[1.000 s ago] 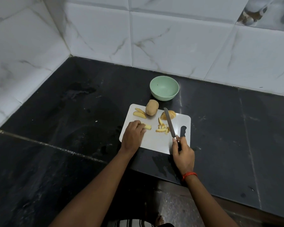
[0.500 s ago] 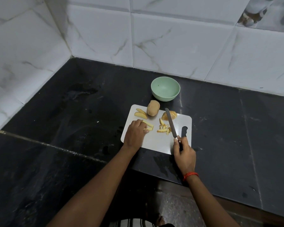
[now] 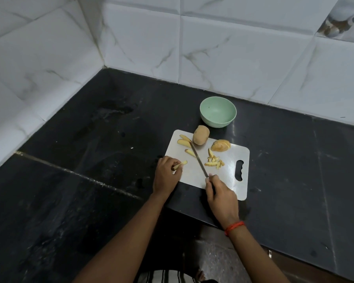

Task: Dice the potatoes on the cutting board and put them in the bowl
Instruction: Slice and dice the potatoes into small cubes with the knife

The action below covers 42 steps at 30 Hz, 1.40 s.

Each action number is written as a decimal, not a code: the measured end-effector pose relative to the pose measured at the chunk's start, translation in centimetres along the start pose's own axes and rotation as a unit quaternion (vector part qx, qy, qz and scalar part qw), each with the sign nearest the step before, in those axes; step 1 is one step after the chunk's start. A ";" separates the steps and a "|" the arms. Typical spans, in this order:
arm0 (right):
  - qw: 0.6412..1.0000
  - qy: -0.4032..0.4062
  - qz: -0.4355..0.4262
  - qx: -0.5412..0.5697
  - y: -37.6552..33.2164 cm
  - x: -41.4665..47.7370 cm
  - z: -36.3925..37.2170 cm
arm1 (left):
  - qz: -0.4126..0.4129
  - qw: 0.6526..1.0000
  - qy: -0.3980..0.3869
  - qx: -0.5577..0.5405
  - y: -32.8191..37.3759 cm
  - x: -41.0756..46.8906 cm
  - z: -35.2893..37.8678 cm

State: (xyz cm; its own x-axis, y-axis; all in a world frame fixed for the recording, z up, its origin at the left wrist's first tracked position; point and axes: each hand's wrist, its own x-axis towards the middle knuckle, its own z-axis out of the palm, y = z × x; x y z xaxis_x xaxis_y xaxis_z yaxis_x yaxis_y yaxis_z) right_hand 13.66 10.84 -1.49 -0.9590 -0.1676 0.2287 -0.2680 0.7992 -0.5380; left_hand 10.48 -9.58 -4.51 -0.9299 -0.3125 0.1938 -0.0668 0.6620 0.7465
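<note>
Presently, the task is judged to be at an early stage. The bowl (image 3: 217,121) stands on the bench (image 3: 90,180) at 12 o'clock from the cutting board (image 3: 229,176), and no potato is seen in it.

On the board:
- A whole potato (image 3: 201,135) lies uncut at 11 o'clock.
- A half potato (image 3: 220,145) lies at 1 o'clock.
- Wedges (image 3: 183,142) lie at 10 o'clock.
- A pile of strips (image 3: 214,161) lies near the centre.

One strip (image 3: 181,164) is pinched in the fingers of the left hand (image 3: 166,174) at 8 o'clock. The knife (image 3: 198,160) is gripped by the right hand (image 3: 221,193) at 6 o'clock, with the blade pointing toward 11 o'clock. Blade contact with the board cannot be told.

No dice are seen. All cross-cutting is left to do — as is every transfer to the bowl.
</note>
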 end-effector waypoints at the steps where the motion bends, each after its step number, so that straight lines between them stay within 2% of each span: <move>1: 1.000 -0.014 -0.011 -0.011 -0.6 -0.1 0.6 | -0.003 1.000 -0.001 -0.004 -0.1 0.0 0.0; 7: 0.997 -0.070 -0.007 -0.040 -1.5 0.2 2.2 | -0.003 1.000 -0.002 -0.005 0.0 0.0 0.0; 16: 0.995 -0.075 -0.019 -0.059 -1.5 0.2 2.3 | -0.001 1.000 0.004 0.013 0.0 0.2 0.1; 22: 0.989 -0.114 -0.011 -0.099 -1.7 -0.9 1.8 | 0.004 1.000 0.004 0.024 0.3 0.1 0.0; 25: 0.985 -0.106 0.010 -0.133 -1.6 -2.7 1.5 | 0.006 1.000 0.004 0.023 0.3 0.1 0.0; 29: 0.992 -0.051 0.063 -0.096 -1.8 -3.3 1.7 | -0.008 1.000 0.008 0.001 0.3 -0.1 -0.1; 35: 0.995 -0.069 0.013 -0.074 -2.2 -2.5 2.5 | -0.003 1.000 -0.005 -0.009 0.2 0.0 -0.2; 42: 0.989 -0.092 0.021 -0.115 -3.0 -1.8 2.7 | -0.001 1.000 -0.005 -0.003 0.2 0.0 -0.2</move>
State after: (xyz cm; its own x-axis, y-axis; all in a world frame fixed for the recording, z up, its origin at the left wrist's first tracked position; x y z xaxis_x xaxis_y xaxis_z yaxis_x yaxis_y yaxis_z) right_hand 15.96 7.15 -2.50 -0.9752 -0.2162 0.0479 -0.2195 0.9146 -0.3397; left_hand 10.50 -9.58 -4.24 -0.9331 -0.3080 0.1857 -0.0673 0.6568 0.7510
